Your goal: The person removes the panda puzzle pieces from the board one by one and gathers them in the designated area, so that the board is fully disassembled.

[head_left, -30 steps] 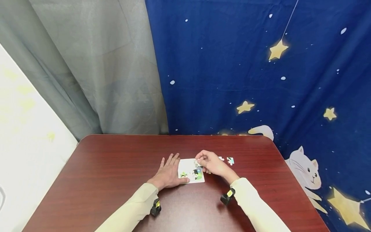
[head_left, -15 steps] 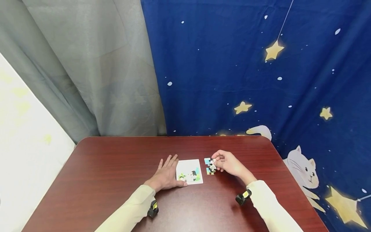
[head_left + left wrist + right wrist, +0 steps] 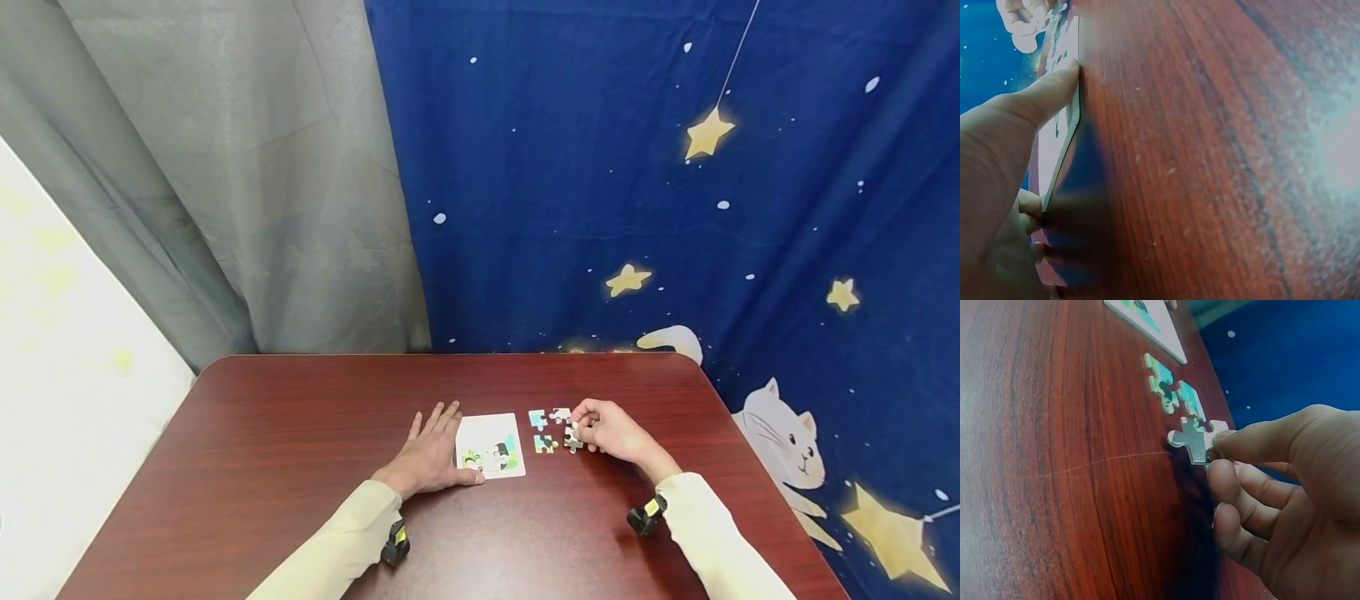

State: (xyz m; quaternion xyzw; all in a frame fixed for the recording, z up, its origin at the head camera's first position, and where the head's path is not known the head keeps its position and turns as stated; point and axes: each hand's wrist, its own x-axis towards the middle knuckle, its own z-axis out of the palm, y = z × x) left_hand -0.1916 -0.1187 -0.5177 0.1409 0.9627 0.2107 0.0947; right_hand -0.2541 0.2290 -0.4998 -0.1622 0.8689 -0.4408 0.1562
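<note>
A white square puzzle board [image 3: 480,425] lies on the table, with joined, coloured jigsaw pieces [image 3: 501,455] along its front and right part. My left hand [image 3: 427,458] rests spread at the board's left side, its thumb [image 3: 1054,90] across the front edge. Right of the board, my right hand [image 3: 611,432] pinches a grey and white jigsaw piece [image 3: 1196,442] between thumb and fingertips. Beside that piece are a blue jigsaw piece [image 3: 537,419], a green and blue one [image 3: 544,444] and a whitish one [image 3: 560,414], partly overlapped in the right wrist view.
The dark red wooden table [image 3: 300,433] has rounded far corners. Behind it hang a grey curtain [image 3: 300,183] and a blue curtain [image 3: 555,183] with stars and a white cat. A bright white surface [image 3: 82,317] stands at the left. Black wrist cameras sit on both sleeves.
My right hand has moved right, from over the board's far right corner to the loose pieces, then slightly further right. More loose pieces show now. My left hand stays at the board.
</note>
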